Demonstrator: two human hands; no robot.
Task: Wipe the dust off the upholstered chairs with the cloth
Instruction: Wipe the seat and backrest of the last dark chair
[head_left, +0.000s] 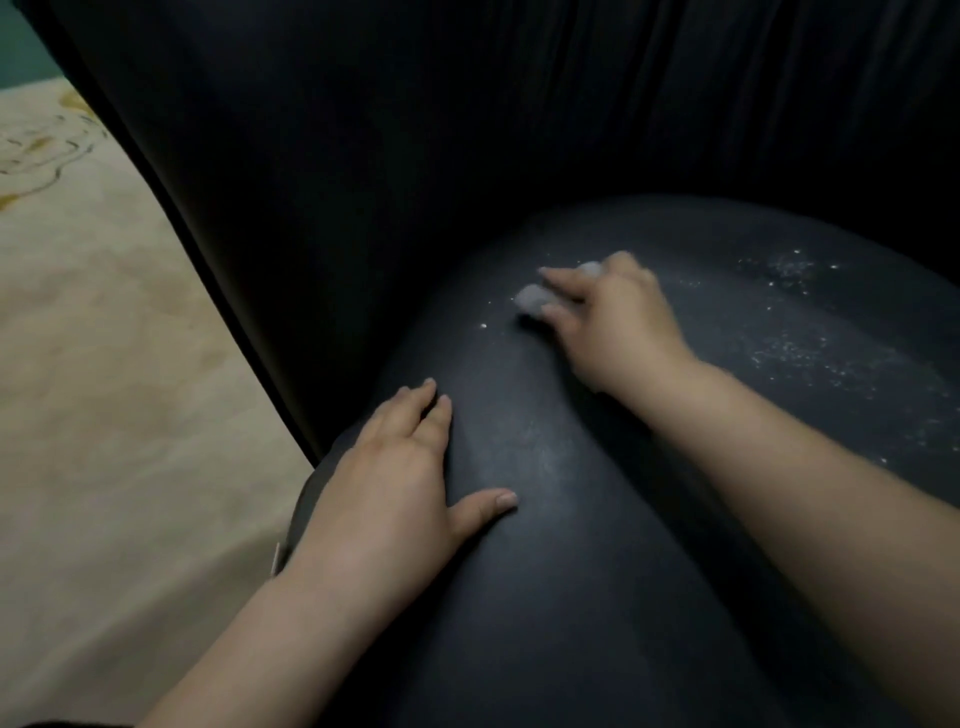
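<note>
The person leans over a dark upholstered chair (597, 519), both bare forearms reaching down onto its rounded seat cushion. The right hand (613, 317) is out near the middle of the seat, fingers curled around a small pale grey cloth (532, 300) that bunches out between the fingers and the thumb side; the wad is pressed against the fabric, and the hand looks a little blurred. Only two small lumps of the cloth show, the rest being hidden under the palm. The left hand (395, 467) lies flat on the near left part of the cushion, fingers straight and close together, thumb spread out to the side, holding nothing. Pale dust (795, 270) speckles the seat to the right of the cloth, with a second scatter along the right edge beyond the right forearm, and a few white flecks sit just left of the cloth. A faint greyish smear lies on the fabric between the two hands. The chair's pleated dark back (467, 104) curves up behind the seat and around its left side. To the left of the chair is a beige carpet (104, 364) with a faint golden pattern near its far corner.
</note>
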